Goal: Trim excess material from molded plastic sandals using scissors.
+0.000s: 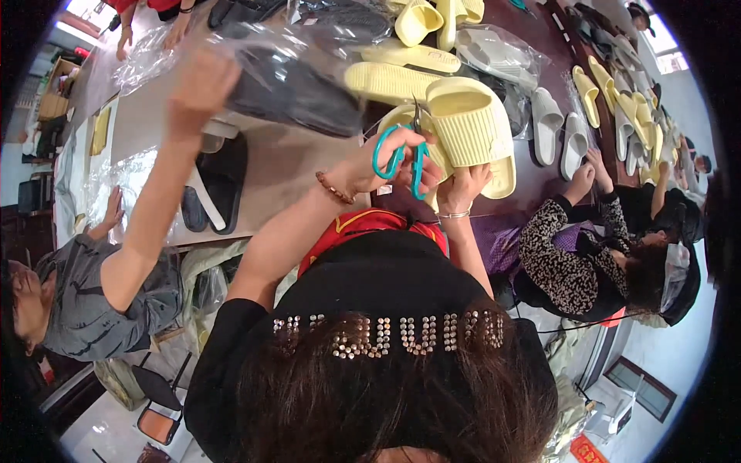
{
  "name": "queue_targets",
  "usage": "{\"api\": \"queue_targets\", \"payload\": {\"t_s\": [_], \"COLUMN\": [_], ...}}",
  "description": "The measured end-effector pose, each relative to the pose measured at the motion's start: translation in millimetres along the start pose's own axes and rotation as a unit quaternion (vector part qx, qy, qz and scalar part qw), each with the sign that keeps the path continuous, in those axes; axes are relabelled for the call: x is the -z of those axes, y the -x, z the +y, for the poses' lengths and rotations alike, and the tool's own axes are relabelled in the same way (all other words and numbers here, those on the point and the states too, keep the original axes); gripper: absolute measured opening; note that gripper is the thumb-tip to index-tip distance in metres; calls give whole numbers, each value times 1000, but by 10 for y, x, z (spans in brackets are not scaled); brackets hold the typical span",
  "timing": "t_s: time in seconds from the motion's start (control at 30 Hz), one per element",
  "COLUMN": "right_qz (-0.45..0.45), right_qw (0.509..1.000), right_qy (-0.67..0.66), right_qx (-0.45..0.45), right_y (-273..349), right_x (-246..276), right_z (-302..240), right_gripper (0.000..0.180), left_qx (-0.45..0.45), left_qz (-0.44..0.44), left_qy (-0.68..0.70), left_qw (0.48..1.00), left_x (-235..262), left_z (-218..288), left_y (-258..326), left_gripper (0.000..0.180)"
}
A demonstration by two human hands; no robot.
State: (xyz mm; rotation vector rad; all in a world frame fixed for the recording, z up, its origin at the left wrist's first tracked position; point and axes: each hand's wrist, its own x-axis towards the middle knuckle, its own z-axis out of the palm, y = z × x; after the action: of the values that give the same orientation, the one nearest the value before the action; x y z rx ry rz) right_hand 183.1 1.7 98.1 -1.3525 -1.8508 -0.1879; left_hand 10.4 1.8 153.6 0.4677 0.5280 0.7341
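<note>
My left hand (390, 163), with a beaded bracelet at the wrist, is closed on scissors (419, 166) with teal handles, their blades pointing away from me. Beside it, my right hand (465, 187) grips the near side of a pale yellow slide slipper (463, 123) with a ribbed strap. More yellow slipper shows under and to the left of the scissors, partly covered by my left hand; I cannot tell how that part is held. Just beyond lie further yellow slippers (394, 80) on the table.
At left, a co-worker's blurred hand (202, 81) lifts dark slippers (297, 89) in clear plastic. Black slippers (224, 181) lie near that edge. Bagged grey slippers (498, 54) and loose grey ones (546, 123) lie to the right, near another person's hands (583, 177).
</note>
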Motion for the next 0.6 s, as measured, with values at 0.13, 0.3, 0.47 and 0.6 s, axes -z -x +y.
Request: {"api": "queue_targets", "payload": {"t_s": [0.13,0.3,0.47,0.6], "right_qz": [-82,-140,-134,-190], "right_qw": [994,980,969,944], "right_qy": [-66,-97,-174,-226], "right_qx": [-39,-100,-110,-148], "right_y": [96,171,-75,40], "right_x": [-90,-391,-780,-1164], "right_z": [44,62,-110,-194], "right_gripper": [42,28,13,11], "left_qx": [-303,-436,-345,-295], "left_qz": [161,315,361,445], "left_qy": [-145,-183,-345,-706], "left_qw": [928,823,795,466], "left_x": [160,103,330,380], "left_z": [161,366,-58,-212], "left_y": [8,368,455,357], "left_gripper": [33,35,37,36]}}
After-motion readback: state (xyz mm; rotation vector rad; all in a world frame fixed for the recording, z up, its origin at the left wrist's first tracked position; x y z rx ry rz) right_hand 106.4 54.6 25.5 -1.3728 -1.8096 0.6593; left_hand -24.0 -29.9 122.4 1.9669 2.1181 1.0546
